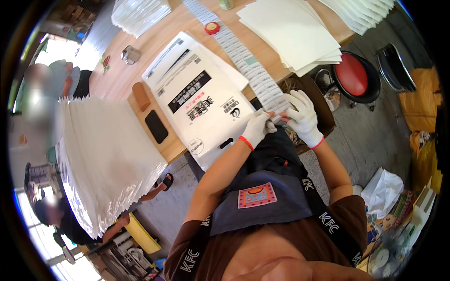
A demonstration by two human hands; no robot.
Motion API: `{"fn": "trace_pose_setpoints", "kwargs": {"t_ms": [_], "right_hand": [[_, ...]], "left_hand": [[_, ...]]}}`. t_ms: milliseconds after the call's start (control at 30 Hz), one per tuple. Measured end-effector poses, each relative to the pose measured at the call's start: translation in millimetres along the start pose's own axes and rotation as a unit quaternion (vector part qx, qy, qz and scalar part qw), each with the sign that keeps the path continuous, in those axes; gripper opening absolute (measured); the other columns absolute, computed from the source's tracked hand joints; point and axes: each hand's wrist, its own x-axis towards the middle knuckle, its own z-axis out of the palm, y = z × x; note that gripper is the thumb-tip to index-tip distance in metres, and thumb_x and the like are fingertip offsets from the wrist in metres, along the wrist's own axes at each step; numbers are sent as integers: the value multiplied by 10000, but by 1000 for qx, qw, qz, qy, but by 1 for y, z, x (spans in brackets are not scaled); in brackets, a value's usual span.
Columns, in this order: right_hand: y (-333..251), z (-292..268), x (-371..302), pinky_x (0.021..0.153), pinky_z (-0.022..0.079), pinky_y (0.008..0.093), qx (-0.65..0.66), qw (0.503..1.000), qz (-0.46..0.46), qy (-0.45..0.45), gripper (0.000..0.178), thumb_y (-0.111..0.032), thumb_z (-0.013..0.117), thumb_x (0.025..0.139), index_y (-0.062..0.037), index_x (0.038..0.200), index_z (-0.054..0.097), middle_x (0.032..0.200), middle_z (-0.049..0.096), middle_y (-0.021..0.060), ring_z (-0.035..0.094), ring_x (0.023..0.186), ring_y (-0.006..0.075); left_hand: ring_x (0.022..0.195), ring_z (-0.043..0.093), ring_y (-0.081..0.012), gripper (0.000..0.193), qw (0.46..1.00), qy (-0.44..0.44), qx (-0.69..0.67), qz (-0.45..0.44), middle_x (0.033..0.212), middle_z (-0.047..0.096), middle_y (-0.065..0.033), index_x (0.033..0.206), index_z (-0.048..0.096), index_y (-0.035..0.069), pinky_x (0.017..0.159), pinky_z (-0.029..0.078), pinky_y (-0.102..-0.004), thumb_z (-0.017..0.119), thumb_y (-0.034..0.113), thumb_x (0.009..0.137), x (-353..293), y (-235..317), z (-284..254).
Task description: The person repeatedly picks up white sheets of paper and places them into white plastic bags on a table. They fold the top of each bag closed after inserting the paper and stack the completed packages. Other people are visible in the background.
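A long strip of small white labels (243,56) runs across the wooden table (164,33) and hangs over its near edge. My left hand (257,127) in a white glove pinches the strip's near end. My right hand (303,117), also gloved, holds the same end from the other side, fingers spread over it. Just left of my hands lies a white plastic bag (197,98) with black print and a cut-out handle slot, overhanging the table edge.
A tall stack of white bags (105,154) stands at the left. Cream sheets (293,35) lie piled at the back right, more white sheets (140,14) at the back left. A red stool (351,75) stands right of the table. Other people are at the far left.
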Motion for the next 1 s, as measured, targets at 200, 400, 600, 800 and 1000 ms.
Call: {"fn": "trace_pose_setpoints", "kwargs": {"t_ms": [200, 400, 600, 800, 1000], "right_hand": [[-18, -11, 14, 992, 426, 481, 122, 990, -22, 64, 210, -67, 748, 580, -57, 733, 603, 1120, 643, 128, 565, 1113, 353], [-17, -2, 4, 920, 447, 307, 467, 837, 285, 17, 67, 11, 618, 833, 36, 894, 625, 1139, 622, 133, 575, 1050, 176], [-64, 51, 58, 877, 456, 288, 541, 778, 285, -145, 72, -89, 619, 876, -20, 885, 636, 1077, 673, 61, 590, 981, 141], [-139, 150, 162, 813, 472, 288, 533, 746, 197, -347, 212, -209, 599, 908, -14, 961, 662, 923, 657, 29, 585, 864, 113], [-169, 254, 222, 792, 464, 300, 350, 842, 200, -357, 235, -242, 603, 835, -45, 912, 707, 866, 693, 75, 617, 841, 179]], "left_hand": [[446, 531, -138, 165, 944, -6, 303, 133, 643, 562, -75, 1043, 511, 6, 446, 451, -290, 464, 76, 902, -26, 25, -2], [943, 620, -208, 397, 744, 256, 423, 449, 1043, 633, -105, 1207, 510, 43, 831, 504, -335, 681, 122, 857, -67, -3, -131], [867, 637, -213, 492, 854, 459, 136, 204, 1010, 656, -150, 1197, 529, 25, 792, 502, -332, 707, 331, 856, -127, -21, -213], [864, 616, -94, 313, 933, 223, 131, 249, 986, 683, -35, 1156, 632, 9, 746, 503, -256, 644, 210, 916, -140, -34, -208], [866, 613, -112, 365, 961, 168, 192, 108, 956, 695, -60, 1107, 661, 0, 776, 490, -261, 680, 285, 881, -174, -84, -202]]}}
